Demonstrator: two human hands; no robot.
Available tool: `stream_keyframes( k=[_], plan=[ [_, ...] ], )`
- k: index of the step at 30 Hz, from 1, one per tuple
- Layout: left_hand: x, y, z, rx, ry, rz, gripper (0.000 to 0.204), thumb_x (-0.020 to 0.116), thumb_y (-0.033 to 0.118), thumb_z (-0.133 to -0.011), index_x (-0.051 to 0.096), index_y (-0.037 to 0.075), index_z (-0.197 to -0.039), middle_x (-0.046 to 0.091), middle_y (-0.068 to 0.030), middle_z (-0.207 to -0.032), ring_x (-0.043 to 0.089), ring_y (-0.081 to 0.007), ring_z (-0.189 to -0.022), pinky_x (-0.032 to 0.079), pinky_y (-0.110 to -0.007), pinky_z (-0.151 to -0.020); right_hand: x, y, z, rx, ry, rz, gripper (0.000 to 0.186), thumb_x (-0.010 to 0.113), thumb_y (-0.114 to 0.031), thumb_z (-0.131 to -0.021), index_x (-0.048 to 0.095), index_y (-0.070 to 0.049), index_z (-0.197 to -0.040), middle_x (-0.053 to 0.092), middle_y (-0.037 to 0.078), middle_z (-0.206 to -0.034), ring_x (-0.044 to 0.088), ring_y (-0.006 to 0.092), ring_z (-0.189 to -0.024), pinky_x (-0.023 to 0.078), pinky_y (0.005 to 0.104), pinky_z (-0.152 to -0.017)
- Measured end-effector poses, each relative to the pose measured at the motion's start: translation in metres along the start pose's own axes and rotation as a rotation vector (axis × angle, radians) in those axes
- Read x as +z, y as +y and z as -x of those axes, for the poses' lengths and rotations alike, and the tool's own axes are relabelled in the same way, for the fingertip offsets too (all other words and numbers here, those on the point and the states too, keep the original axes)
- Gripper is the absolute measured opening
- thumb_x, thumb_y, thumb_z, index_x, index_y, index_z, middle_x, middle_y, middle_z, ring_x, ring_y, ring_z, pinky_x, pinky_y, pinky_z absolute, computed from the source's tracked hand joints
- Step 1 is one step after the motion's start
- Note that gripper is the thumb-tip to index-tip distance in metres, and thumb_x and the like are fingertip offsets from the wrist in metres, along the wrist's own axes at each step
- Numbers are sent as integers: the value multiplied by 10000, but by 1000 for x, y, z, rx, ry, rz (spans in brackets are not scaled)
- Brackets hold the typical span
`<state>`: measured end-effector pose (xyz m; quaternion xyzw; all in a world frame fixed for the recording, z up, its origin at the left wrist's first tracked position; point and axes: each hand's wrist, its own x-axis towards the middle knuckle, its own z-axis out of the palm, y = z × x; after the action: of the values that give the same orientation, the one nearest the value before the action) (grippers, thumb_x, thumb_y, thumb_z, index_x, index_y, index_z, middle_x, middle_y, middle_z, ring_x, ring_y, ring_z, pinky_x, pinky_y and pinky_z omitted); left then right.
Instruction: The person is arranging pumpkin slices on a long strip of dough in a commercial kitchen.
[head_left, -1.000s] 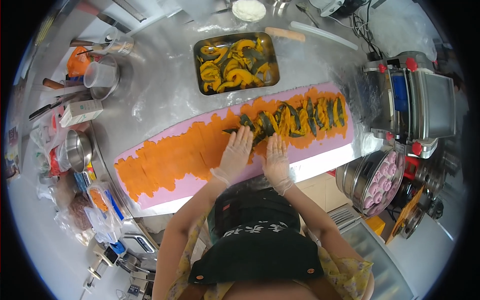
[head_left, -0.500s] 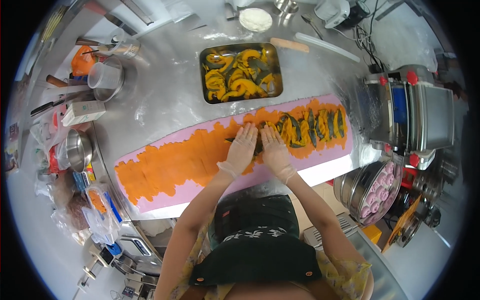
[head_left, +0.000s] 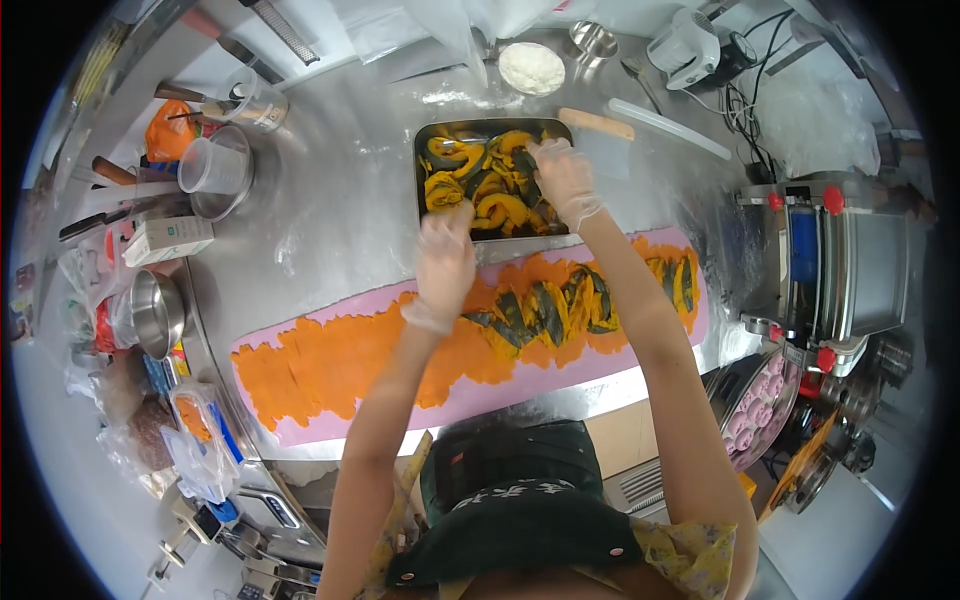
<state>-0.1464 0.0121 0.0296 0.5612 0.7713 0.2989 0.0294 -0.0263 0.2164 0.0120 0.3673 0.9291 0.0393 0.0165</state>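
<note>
Both my hands wear clear plastic gloves. A metal tray of cooked, green-skinned pumpkin slices stands beyond a long pink dough sheet. My left hand reaches over the tray's near left corner, its fingers curled and slightly blurred at the slices. At the tray's right side, my right hand is closed with fingers bent down into it; what either hand grips is hidden. Orange paste coats the sheet, and pumpkin slices lie crosswise along its right half. My right forearm covers part of that row.
A bowl of white powder, a scraper and a white rod lie beyond the tray. Tubs and knives line the left edge. A roller machine stands right, above a steamer of pink rolls.
My hands have left the pumpkin row on the dough and reached forward to the tray. They have moved apart, the right one farther forward. The view has shifted slightly.
</note>
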Motion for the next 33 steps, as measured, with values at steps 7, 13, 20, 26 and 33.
stream_keyframes(
  k=[7,13,20,26,33],
  plan=[
    [38,-18,-112,170,-198,-398,456,753,317,-735,640,64,-1097,626,-64,-927,582,-258,-945,492,-383,-792,23,22,-6,69,101,-104,281,747,-224,-770,673,-133,-1025,650,81,-886,667,252,-804,541,381,-653],
    [44,-50,-130,87,-208,-393,211,677,256,-789,701,94,-922,671,-103,-842,652,-283,-842,534,-425,-715,-24,0,30,159,192,-624,271,730,-269,-803,699,-131,-1034,682,128,-932,669,302,-815,539,399,-697],
    [-39,-26,-69,-384,-15,416,249,646,155,-850,701,69,-1077,696,-129,-873,677,-216,-750,515,-342,-682,-37,-110,171,191,-180,-897,303,713,-273,-817,668,-119,-1073,657,123,-958,659,314,-826,532,398,-698],
    [-54,-28,99,-766,-204,887,236,646,100,-877,694,32,-1097,676,-75,-837,590,-65,-777,471,-233,-693,-34,-146,204,125,43,-620,346,634,-175,-872,615,-53,-1196,599,108,-1174,632,303,-995,548,399,-747],
    [-35,-3,155,-452,-357,316,503,643,99,-853,529,-35,-1324,574,-171,-1290,596,-234,-1078,501,-326,-881,-32,-137,229,-97,-67,-479,563,552,-27,-760,522,40,-1318,431,176,-1470,430,321,-1349,305,431,-1143]
  ],
)
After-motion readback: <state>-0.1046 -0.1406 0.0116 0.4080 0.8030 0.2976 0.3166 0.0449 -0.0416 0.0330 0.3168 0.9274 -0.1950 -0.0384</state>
